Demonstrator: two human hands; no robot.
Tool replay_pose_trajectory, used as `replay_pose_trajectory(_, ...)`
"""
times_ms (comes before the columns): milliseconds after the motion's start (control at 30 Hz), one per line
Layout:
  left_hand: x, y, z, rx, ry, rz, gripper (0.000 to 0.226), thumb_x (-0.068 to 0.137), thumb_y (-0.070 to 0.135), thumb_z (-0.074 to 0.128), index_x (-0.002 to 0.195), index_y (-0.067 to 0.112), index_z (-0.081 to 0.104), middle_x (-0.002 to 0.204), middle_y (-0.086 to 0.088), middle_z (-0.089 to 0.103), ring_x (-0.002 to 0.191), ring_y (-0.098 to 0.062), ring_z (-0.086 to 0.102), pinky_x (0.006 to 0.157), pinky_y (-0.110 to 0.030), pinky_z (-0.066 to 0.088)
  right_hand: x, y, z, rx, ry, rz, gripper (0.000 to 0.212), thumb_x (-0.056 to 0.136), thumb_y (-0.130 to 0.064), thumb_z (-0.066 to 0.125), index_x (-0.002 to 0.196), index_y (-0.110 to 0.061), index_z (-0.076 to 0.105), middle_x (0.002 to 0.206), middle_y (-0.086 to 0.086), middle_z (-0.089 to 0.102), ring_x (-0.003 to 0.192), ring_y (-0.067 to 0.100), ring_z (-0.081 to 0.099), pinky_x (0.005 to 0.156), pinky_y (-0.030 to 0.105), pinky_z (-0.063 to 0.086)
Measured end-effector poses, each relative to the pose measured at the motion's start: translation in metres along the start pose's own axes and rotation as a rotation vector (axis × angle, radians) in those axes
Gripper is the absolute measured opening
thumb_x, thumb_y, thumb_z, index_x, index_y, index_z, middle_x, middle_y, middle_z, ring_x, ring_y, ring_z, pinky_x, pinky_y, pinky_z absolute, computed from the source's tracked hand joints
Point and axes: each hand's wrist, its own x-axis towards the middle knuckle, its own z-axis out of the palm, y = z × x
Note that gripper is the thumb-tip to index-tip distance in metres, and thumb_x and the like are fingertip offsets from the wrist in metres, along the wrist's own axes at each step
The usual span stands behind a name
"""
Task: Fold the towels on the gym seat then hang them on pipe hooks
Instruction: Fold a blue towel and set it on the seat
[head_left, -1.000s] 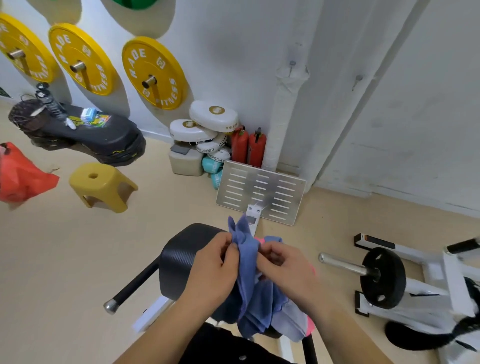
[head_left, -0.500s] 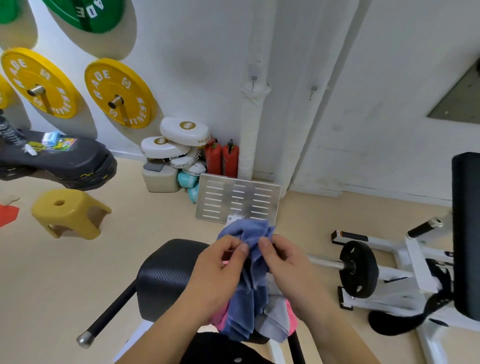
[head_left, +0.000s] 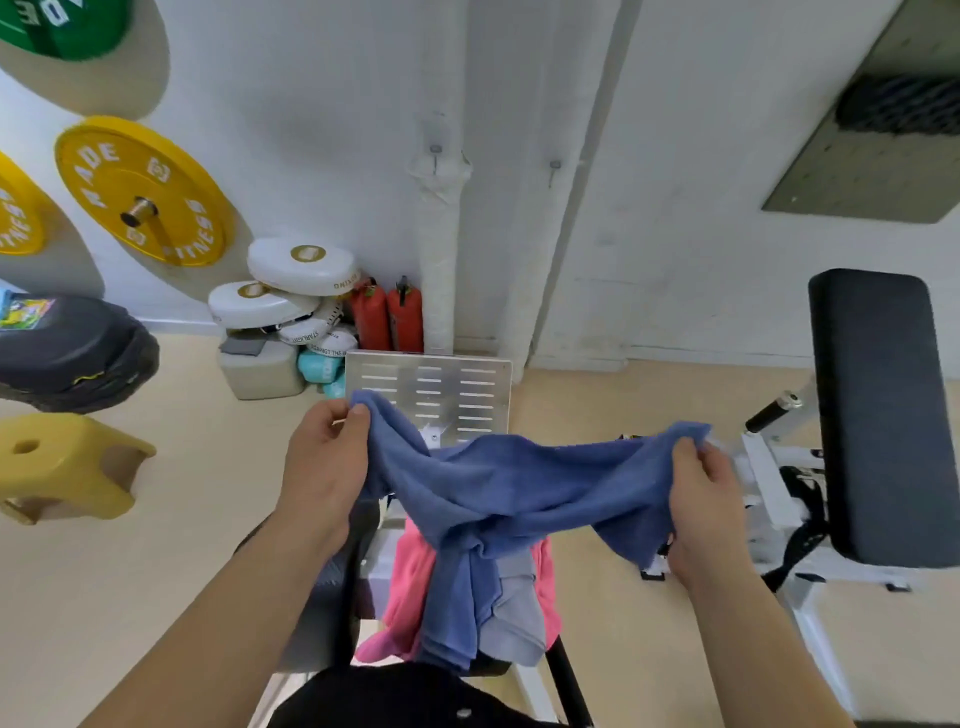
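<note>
I hold a blue towel (head_left: 509, 483) stretched out in front of me. My left hand (head_left: 324, 467) pinches its left corner and my right hand (head_left: 701, 499) grips its right corner. The towel's middle sags and hangs down over a pink towel (head_left: 410, 577) and a grey-blue towel (head_left: 514, 613) lying on the gym seat (head_left: 332, 587), which is mostly hidden. Two white wrapped pipes (head_left: 440, 244) run up the wall ahead, one with a hook (head_left: 435, 151) and the other with a hook (head_left: 555, 167).
A perforated metal footplate (head_left: 467, 384) stands just beyond the towel. White pads and red extinguishers (head_left: 389, 317) sit by the wall. A yellow stool (head_left: 62, 467) is at left, a black padded bench (head_left: 883, 415) on a white frame at right. Yellow weight plates (head_left: 140, 192) hang on the wall.
My hands have moved apart, spreading the bunched blue towel wide between them. The view has tilted up and to the right, bringing the padded bench into sight.
</note>
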Motion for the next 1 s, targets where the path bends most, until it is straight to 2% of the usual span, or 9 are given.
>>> replay_pose_trajectory(67,0.004,0.004,0.001,0.019,-0.024,-0.017,0.022,0.099,0.034,0.059,0.099,0.013,0.064,0.093,-0.015,0.069,0.081,-0.037,0.066,0.071,-0.061,0.062,0.001,-0.009,-0.003,-0.066,-0.004,-0.053,0.031,0.097,-0.05,0.055,0.093,-0.021,0.065,0.094,0.004,0.069,0.088,0.027,0.065,0.081,0.045,0.055)
replay_pose_trajectory(167,0.001,0.007,0.007,-0.061,-0.165,-0.194,0.031,0.095,0.036,0.07,0.089,0.007,0.061,0.073,-0.02,0.061,0.054,-0.024,0.056,0.049,-0.037,0.056,0.002,-0.009,-0.003,-0.112,0.021,-0.116,0.038,0.099,-0.053,0.055,0.09,-0.017,0.064,0.085,0.003,0.063,0.079,0.023,0.058,0.073,0.039,0.049)
replay_pose_trajectory(233,-0.002,0.001,0.006,-0.072,-0.266,-0.272,0.034,0.086,0.036,0.08,0.082,0.009,0.06,0.071,-0.021,0.064,0.056,-0.022,0.059,0.05,-0.029,0.05,0.001,-0.008,-0.002,-0.068,0.023,-0.11,0.037,0.097,-0.053,0.058,0.086,-0.018,0.064,0.082,0.002,0.063,0.076,0.021,0.058,0.072,0.04,0.049)
replay_pose_trajectory(367,-0.002,-0.006,-0.005,-0.033,-0.204,-0.229,0.033,0.088,0.023,0.076,0.065,0.016,0.054,0.055,0.001,0.059,0.056,-0.016,0.053,0.054,-0.026,0.041,0.002,-0.003,-0.008,-0.135,0.104,-0.134,0.03,0.102,-0.044,0.054,0.086,-0.021,0.063,0.084,-0.001,0.066,0.076,0.017,0.06,0.068,0.034,0.047)
replay_pose_trajectory(433,-0.004,-0.005,-0.004,-0.021,-0.195,-0.228,0.025,0.091,0.02,0.071,0.07,0.013,0.06,0.066,-0.004,0.064,0.063,-0.02,0.056,0.055,-0.027,0.043,0.005,0.004,-0.007,-0.187,0.1,-0.139,0.035,0.103,-0.037,0.051,0.086,-0.007,0.058,0.078,0.004,0.057,0.071,0.024,0.052,0.063,0.034,0.04)
replay_pose_trajectory(567,-0.017,-0.013,0.013,0.054,-0.328,-0.261,0.033,0.089,0.043,0.072,0.074,0.018,0.054,0.07,-0.01,0.051,0.068,-0.023,0.047,0.054,-0.032,0.041,-0.003,0.011,0.008,-0.229,-0.038,-0.124,0.032,0.1,-0.035,0.059,0.09,-0.005,0.063,0.076,0.002,0.061,0.07,0.021,0.055,0.067,0.033,0.042)
replay_pose_trajectory(767,-0.043,-0.012,0.03,0.2,-0.417,-0.052,0.037,0.102,0.04,0.055,0.088,0.006,0.06,0.068,-0.003,0.055,0.062,-0.018,0.051,0.059,-0.033,0.044,-0.034,-0.005,0.009,-0.151,-0.164,-0.18,0.012,0.103,-0.029,0.057,0.105,-0.019,0.061,0.072,-0.001,0.061,0.069,0.019,0.056,0.067,0.035,0.048)
replay_pose_trajectory(900,-0.073,0.01,0.041,0.164,-0.514,0.188,0.021,0.104,0.03,0.053,0.098,0.03,0.073,0.081,0.004,0.073,0.074,-0.014,0.067,0.068,-0.027,0.054,-0.071,-0.022,0.028,-0.074,-0.372,-0.201,0.012,0.102,-0.034,0.059,0.096,-0.023,0.059,0.067,0.015,0.057,0.062,0.021,0.047,0.059,0.038,0.041)
replay_pose_trajectory(1000,-0.088,0.009,0.041,0.196,-0.531,0.267,0.023,0.103,0.029,0.056,0.112,0.039,0.075,0.099,0.012,0.077,0.092,-0.001,0.07,0.081,-0.017,0.055,-0.093,-0.02,0.043,-0.052,-0.537,-0.235,0.009,0.102,-0.034,0.06,0.094,-0.03,0.062,0.078,0.021,0.071,0.061,0.033,0.063,0.057,0.044,0.053)
